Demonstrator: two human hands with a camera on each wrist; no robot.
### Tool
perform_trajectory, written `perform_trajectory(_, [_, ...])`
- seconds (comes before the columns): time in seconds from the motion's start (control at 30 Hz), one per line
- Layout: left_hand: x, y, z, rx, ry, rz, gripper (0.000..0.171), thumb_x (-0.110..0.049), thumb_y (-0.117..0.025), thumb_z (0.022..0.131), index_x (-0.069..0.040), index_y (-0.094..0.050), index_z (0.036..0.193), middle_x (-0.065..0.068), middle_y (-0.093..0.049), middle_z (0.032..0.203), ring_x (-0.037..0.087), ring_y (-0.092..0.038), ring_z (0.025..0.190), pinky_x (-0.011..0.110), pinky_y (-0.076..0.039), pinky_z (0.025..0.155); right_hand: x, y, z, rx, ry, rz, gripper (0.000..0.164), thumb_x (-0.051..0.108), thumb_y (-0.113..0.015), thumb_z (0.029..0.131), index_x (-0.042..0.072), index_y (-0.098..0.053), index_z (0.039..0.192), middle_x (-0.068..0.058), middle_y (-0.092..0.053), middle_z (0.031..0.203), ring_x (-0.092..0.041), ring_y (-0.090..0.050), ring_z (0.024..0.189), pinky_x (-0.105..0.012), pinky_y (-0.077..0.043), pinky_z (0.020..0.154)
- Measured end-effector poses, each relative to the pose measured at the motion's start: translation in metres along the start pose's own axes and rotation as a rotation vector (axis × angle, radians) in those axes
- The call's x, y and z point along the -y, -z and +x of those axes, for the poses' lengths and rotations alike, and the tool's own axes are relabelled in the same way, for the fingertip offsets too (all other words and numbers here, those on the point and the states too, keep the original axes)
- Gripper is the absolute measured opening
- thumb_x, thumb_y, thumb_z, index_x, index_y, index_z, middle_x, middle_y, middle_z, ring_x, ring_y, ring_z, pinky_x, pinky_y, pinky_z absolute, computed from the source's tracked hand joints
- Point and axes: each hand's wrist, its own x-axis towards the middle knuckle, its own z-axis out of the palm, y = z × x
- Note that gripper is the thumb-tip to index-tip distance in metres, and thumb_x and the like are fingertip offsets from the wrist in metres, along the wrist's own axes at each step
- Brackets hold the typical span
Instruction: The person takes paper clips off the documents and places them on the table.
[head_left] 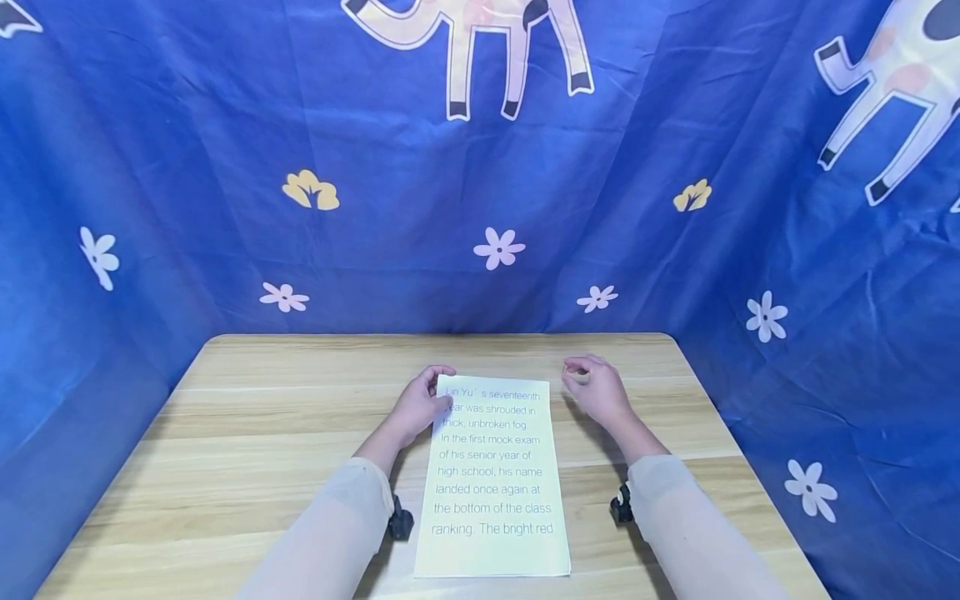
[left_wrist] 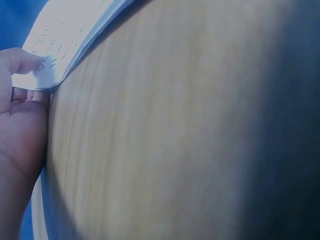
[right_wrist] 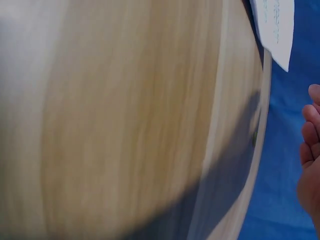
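A stack of white printed sheets (head_left: 495, 475) lies upright to me on the wooden table, its large text facing up. At its upper left corner my left hand (head_left: 414, 410) pinches the sheets, thumb on top and fingers underneath. The left wrist view shows that edge of the paper (left_wrist: 52, 75) raised over the table. My right hand (head_left: 602, 393) hovers just right of the stack's top edge, apart from it. Its thumb and index finger meet around a small yellowish thing (head_left: 566, 369), too small to tell its kind. In the right wrist view the fingers (right_wrist: 310, 132) are curled.
The wooden table (head_left: 285, 417) has rounded back corners. Behind it and on both sides hangs a blue curtain (head_left: 420, 200) printed with flowers and animals. A black wrist camera (head_left: 401, 522) sits under the left sleeve, another camera (head_left: 621, 505) by the right sleeve.
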Motion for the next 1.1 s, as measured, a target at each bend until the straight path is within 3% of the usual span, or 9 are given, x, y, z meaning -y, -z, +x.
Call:
perform_trajectory(0.4, [-0.001,0.0,0.0,-0.001,0.0,0.015,0.056,0.008,-0.064,0.096,-0.009,-0.055,0.149,0.019,-0.066,0.133,0.024,-0.071,0.111,0.024,-0.061,0.09,-0.027,0.011,-0.006,-0.007,-0.091,0.041,0.031,0.015,-0.08,0.097,0.004,-0.077,0.126,-0.014,-0.076,0.115,-0.034,-0.076,0.11,-0.049,-0.064,0.101])
perform_trajectory(0.67, [-0.002,-0.001,0.0,0.0,0.009,0.024,0.055,0.007,-0.063,0.097,-0.012,-0.056,0.149,0.017,-0.065,0.133,0.024,-0.069,0.111,0.028,-0.06,0.094,-0.044,0.014,-0.008,0.006,-0.105,-0.012,0.03,0.014,-0.079,0.097,0.002,-0.077,0.125,-0.016,-0.078,0.116,-0.035,-0.077,0.11,-0.051,-0.062,0.103])
perform_trajectory(1.1, [-0.003,0.0,0.0,-0.004,0.015,0.018,0.058,0.007,-0.064,0.096,-0.012,-0.055,0.15,0.017,-0.066,0.133,0.023,-0.069,0.11,0.029,-0.06,0.094,-0.056,0.019,-0.014,0.121,-0.124,-0.095,0.024,0.016,-0.075,0.1,0.004,-0.08,0.121,-0.016,-0.073,0.117,-0.033,-0.072,0.111,-0.051,-0.06,0.102])
